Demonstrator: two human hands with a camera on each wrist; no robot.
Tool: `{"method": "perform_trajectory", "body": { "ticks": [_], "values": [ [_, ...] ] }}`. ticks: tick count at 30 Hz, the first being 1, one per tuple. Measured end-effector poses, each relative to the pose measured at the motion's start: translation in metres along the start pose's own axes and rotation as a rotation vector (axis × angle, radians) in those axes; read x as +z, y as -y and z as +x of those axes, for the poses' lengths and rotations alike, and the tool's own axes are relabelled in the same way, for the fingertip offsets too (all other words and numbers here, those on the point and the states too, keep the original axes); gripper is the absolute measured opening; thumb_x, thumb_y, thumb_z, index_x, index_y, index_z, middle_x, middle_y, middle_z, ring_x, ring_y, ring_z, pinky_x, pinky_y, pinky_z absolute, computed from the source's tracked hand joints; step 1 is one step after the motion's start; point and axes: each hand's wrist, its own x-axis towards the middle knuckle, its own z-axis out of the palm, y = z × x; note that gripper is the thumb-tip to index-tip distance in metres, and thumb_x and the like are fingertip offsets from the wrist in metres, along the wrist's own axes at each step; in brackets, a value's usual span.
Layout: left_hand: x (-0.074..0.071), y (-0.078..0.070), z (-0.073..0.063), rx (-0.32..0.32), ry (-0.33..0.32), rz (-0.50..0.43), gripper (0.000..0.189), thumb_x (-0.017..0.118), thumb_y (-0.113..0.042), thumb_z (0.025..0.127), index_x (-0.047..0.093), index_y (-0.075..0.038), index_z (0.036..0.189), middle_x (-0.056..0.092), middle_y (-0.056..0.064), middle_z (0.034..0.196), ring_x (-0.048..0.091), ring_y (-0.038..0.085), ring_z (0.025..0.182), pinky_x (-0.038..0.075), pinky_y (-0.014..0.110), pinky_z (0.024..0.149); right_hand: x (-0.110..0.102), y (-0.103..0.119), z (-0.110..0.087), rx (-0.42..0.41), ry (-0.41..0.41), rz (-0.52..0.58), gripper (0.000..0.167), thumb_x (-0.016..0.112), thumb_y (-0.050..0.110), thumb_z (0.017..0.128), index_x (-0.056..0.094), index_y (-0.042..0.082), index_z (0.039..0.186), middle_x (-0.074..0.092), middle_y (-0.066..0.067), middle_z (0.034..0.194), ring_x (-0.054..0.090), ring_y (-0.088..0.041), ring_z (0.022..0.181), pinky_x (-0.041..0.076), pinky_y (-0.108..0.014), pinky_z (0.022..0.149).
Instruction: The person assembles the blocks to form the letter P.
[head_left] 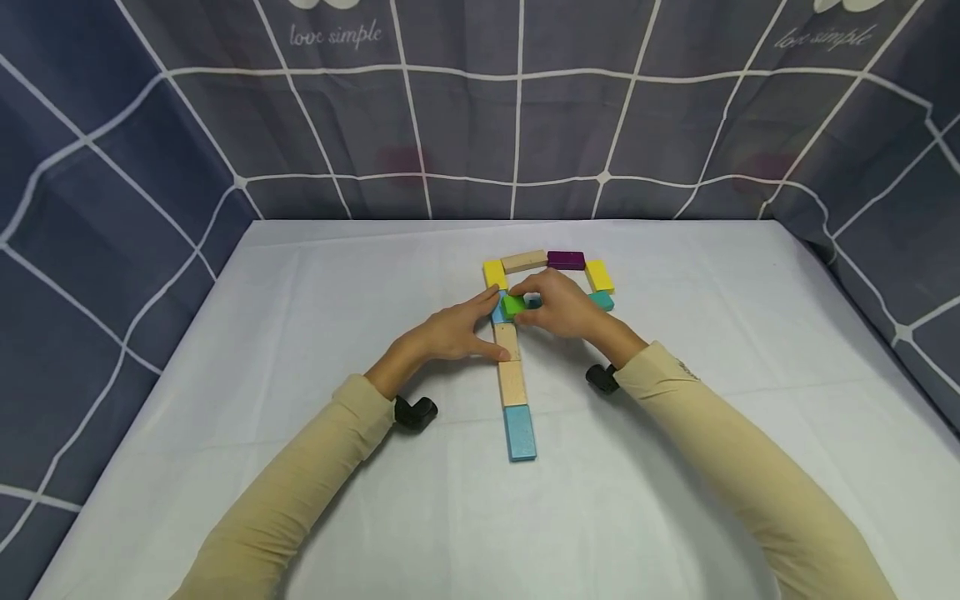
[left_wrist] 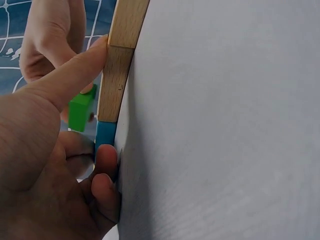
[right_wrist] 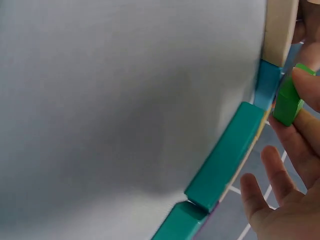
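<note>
My right hand (head_left: 562, 308) pinches a bright green block (head_left: 513, 306) between thumb and fingers. In the right wrist view the green block (right_wrist: 287, 102) is held just above a blue block (right_wrist: 268, 85), beside a teal block (right_wrist: 225, 155). My left hand (head_left: 453, 332) lies along the left side of the row, fingers spread. Its thumb touches the side of a plain wooden block (left_wrist: 116, 82), and other fingertips rest by the blue block (left_wrist: 105, 134). Below, another wooden block (head_left: 512, 383) and a larger blue block (head_left: 521, 433) continue the row.
The blocks form a loop with a straight tail on the white tabletop (head_left: 315, 292). Around the loop lie a yellow block (head_left: 494, 273), a wooden block (head_left: 524, 262), a purple block (head_left: 566, 260), another yellow block (head_left: 599, 276) and a teal block (head_left: 602, 301). Grid-patterned curtains (head_left: 465, 125) surround the table.
</note>
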Motion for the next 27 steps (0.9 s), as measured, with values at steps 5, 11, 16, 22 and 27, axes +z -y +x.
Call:
{"method": "perform_trajectory", "body": {
  "ticks": [5, 11, 16, 22, 27],
  "values": [
    [-0.001, -0.002, -0.001, 0.019, -0.004, 0.003, 0.108, 0.074, -0.057, 0.082, 0.012, -0.012, 0.159, 0.003, -0.004, 0.165, 0.012, 0.020, 0.149, 0.020, 0.047, 0.117, 0.002, -0.004, 0.001, 0.002, 0.000, -0.042, 0.040, 0.076, 0.010, 0.086, 0.067, -0.004, 0.123, 0.067, -0.015, 0.122, 0.057, -0.029, 0.115, 0.045, -0.044, 0.100],
    [-0.001, -0.001, -0.001, 0.007, -0.005, 0.003, 0.109, 0.074, -0.058, 0.081, 0.013, -0.012, 0.159, 0.003, -0.004, 0.165, 0.012, 0.020, 0.149, 0.019, 0.046, 0.118, 0.002, -0.010, 0.000, 0.004, -0.004, -0.061, 0.039, 0.076, 0.011, 0.087, 0.068, -0.005, 0.121, 0.068, -0.015, 0.119, 0.058, -0.028, 0.109, 0.046, -0.043, 0.096],
    [-0.001, -0.001, -0.001, 0.010, -0.002, 0.008, 0.109, 0.074, -0.057, 0.081, 0.013, -0.012, 0.159, 0.002, -0.005, 0.165, 0.011, 0.020, 0.149, 0.019, 0.046, 0.118, 0.002, -0.011, 0.000, 0.002, 0.005, -0.099, 0.038, 0.075, 0.010, 0.087, 0.068, -0.004, 0.121, 0.068, -0.016, 0.119, 0.057, -0.029, 0.109, 0.044, -0.043, 0.097],
    [-0.001, -0.001, -0.001, 0.008, -0.001, 0.011, 0.109, 0.075, -0.057, 0.081, 0.012, -0.013, 0.159, 0.001, -0.006, 0.165, 0.011, 0.020, 0.149, 0.019, 0.046, 0.118, 0.004, -0.011, 0.001, -0.003, 0.014, -0.141, 0.038, 0.076, 0.009, 0.087, 0.068, -0.004, 0.121, 0.067, -0.016, 0.119, 0.056, -0.030, 0.112, 0.042, -0.043, 0.100],
    [-0.001, -0.001, -0.001, 0.008, -0.002, 0.017, 0.108, 0.075, -0.057, 0.081, 0.013, -0.013, 0.159, 0.001, -0.006, 0.165, 0.011, 0.020, 0.149, 0.019, 0.046, 0.118, 0.004, -0.009, 0.000, 0.026, 0.020, -0.156, 0.040, 0.076, 0.010, 0.087, 0.067, -0.004, 0.122, 0.067, -0.016, 0.121, 0.054, -0.030, 0.114, 0.041, -0.043, 0.101]
  ]
}}
